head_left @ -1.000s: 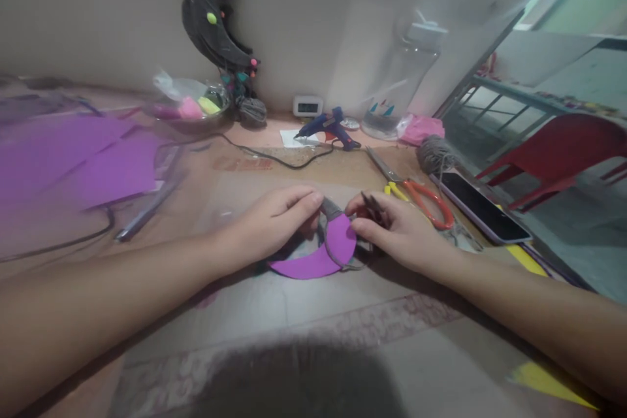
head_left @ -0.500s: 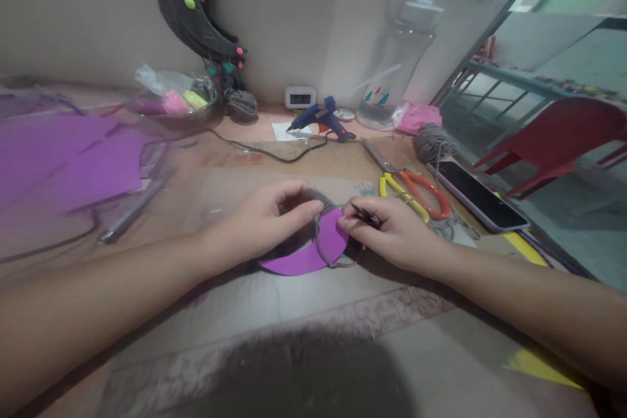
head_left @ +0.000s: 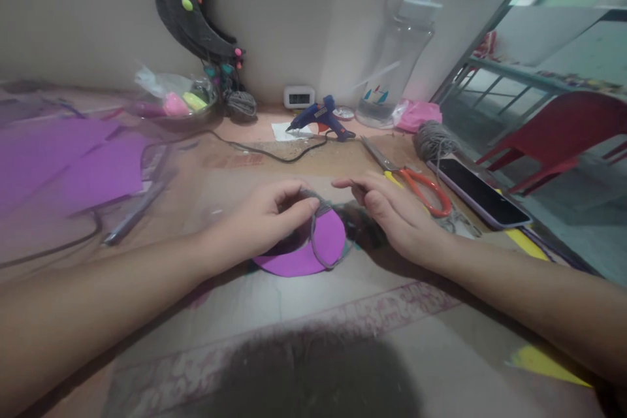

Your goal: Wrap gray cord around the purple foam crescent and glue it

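Note:
My left hand (head_left: 274, 212) pinches a flat purple crescent-shaped piece (head_left: 329, 235) near its upper end, low over the table. Grey yarn (head_left: 322, 206) is wound closely around that end, partly hidden by my fingers. A loose loop of the same yarn hangs across the purple face and curves up toward my right hand (head_left: 389, 212). That hand is just right of the piece, apart from it, with the index finger stretched left and the other fingers curled. A dark bit of yarn shows between its thumb and index finger; the rest is blurred.
Scissors (head_left: 424, 192) with orange handles, a phone (head_left: 477, 192) and a yarn ball (head_left: 435, 139) lie at right. A blue glue gun (head_left: 321, 116), small clock (head_left: 299, 97) and clear bottle (head_left: 394, 72) stand behind. Purple sheets (head_left: 102, 170) and a pen-like stick (head_left: 134, 212) are at left.
My right hand has let go of the purple piece's edge and moved up and slightly right, its index finger now extended. The left hand keeps its hold; the yarn loop has shifted slightly left.

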Available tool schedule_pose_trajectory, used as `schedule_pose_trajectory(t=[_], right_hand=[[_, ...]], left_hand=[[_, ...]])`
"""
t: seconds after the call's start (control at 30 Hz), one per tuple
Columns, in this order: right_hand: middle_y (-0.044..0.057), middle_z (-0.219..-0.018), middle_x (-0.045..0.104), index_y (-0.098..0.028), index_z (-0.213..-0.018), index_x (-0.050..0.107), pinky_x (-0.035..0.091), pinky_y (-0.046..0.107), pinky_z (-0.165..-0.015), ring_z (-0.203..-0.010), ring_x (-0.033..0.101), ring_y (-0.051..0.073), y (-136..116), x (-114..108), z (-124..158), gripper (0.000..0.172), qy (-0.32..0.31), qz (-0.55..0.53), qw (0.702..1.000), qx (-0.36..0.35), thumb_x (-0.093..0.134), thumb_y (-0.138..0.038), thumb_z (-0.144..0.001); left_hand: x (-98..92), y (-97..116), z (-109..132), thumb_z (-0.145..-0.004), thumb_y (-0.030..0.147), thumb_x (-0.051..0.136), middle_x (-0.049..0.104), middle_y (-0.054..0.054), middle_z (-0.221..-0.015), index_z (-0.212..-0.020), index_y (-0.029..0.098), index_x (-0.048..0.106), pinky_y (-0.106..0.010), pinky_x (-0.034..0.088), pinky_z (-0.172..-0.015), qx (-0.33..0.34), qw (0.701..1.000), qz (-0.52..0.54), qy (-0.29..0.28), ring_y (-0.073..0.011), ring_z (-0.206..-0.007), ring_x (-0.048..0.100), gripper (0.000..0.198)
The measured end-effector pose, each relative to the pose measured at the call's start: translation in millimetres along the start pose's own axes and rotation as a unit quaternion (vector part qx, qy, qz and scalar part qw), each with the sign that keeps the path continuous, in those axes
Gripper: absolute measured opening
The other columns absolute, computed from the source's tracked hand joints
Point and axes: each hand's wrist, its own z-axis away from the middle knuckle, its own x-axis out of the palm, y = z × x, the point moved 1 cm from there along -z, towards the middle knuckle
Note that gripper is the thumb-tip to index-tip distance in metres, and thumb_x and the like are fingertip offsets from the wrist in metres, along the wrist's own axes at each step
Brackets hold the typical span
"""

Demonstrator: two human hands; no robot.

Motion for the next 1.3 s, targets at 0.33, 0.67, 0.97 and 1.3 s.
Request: schedule_pose_trajectory(t=[0.33, 0.67, 0.97, 1.3], right_hand=[[0.007, -0.085, 0.062, -0.014, -0.116, 0.060, 0.041, 0.029, -0.067, -0.075, 0.056, 0.018, 2.8, -0.5, -1.4, 0.036, -0.017, 0.196, 0.973, -0.121, 0.033, -0.033, -0.101], [0.007, -0.082, 0.062, -0.012, -0.114, 0.063, 0.039, 0.028, -0.064, -0.072, 0.054, 0.017, 0.3, 0.0, -1.9, 0.039, -0.020, 0.211, 0.966, -0.146, 0.033, -0.034, -0.101], [0.007, -0.079, 0.062, -0.010, -0.112, 0.063, 0.038, 0.028, -0.062, -0.069, 0.053, 0.017, 0.9, 2.1, -2.9, 0.037, -0.022, 0.194, 0.968, -0.155, 0.036, -0.032, -0.101], [0.008, -0.081, 0.063, -0.010, -0.109, 0.064, 0.039, 0.027, -0.063, -0.071, 0.055, 0.016, -0.2, 1.7, -2.4, 0.036, -0.018, 0.166, 0.973, -0.162, 0.037, -0.032, -0.101]], left_hand=[[-1.4, -2.6, -0.3, -0.091, 0.034, 0.048, 0.057, 0.002, -0.072, -0.081, 0.018, 0.059, -0.023, 0.039, -0.061, 0.019, 0.999, -0.040, 0.014, -0.0124, -0.068, 0.052, 0.022], [-1.1, -2.3, 0.1, -0.091, 0.034, 0.046, 0.055, 0.002, -0.073, -0.084, 0.017, 0.058, -0.025, 0.038, -0.061, 0.019, 0.998, -0.066, 0.013, -0.0127, -0.068, 0.050, 0.022], [-1.2, -4.2, -0.6, -0.091, 0.032, 0.047, 0.057, 0.002, -0.072, -0.082, 0.018, 0.059, -0.024, 0.040, -0.061, 0.038, 0.998, -0.052, 0.012, -0.0125, -0.068, 0.053, 0.020], [-0.4, -4.3, 0.5, -0.091, 0.027, 0.048, 0.061, 0.003, -0.071, -0.081, 0.018, 0.060, -0.022, 0.039, -0.058, 0.046, 0.999, -0.013, -0.001, -0.0107, -0.065, 0.054, 0.019]])
